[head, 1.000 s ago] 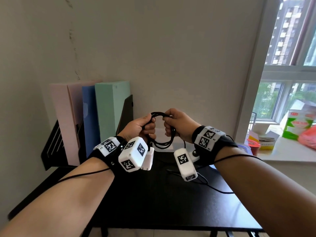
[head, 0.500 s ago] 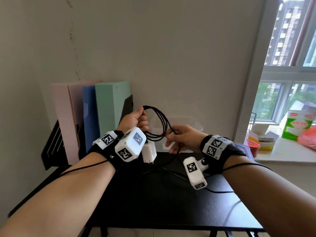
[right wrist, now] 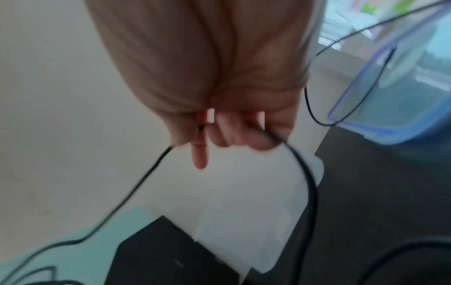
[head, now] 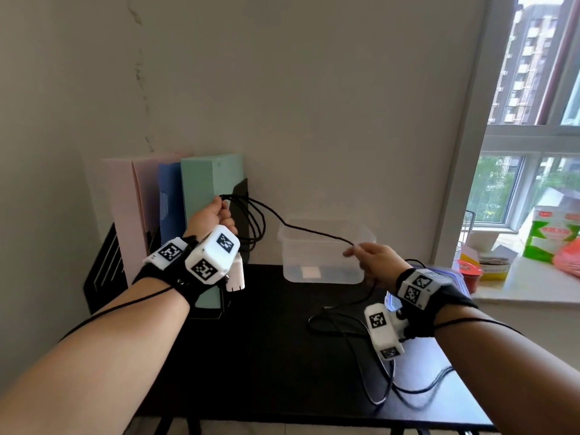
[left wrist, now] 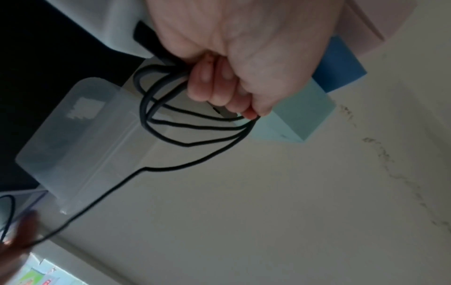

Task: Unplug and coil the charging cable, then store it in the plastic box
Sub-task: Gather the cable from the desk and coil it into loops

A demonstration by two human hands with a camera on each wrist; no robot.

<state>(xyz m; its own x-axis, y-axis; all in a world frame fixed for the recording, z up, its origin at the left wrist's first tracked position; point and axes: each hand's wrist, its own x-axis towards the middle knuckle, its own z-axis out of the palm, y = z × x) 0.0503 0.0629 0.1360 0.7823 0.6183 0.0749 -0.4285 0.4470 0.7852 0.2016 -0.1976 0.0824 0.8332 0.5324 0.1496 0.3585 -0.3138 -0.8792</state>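
Charging cable [head: 317, 232] loops sit clenched in the left hand [head: 211, 216]; the right hand [head: 373, 262] pinches the slack beside the plastic box [head: 326, 271]. Loose tail below the right hand could snag, pulling loops free.

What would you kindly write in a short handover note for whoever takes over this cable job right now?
Left hand: grips several finished loops of the black charging cable; the white charger plug hangs below that wrist.
Right hand: pinches the cable's free run, stretched across from the left hand above the clear plastic box.
Box: open on the black desk, against the wall; a blue-rimmed lid lies to its right.
Done: unplugged, partly coiled.
Left: loose slack lies on the desk near the right wrist; wind it in, then put the coil in the box.
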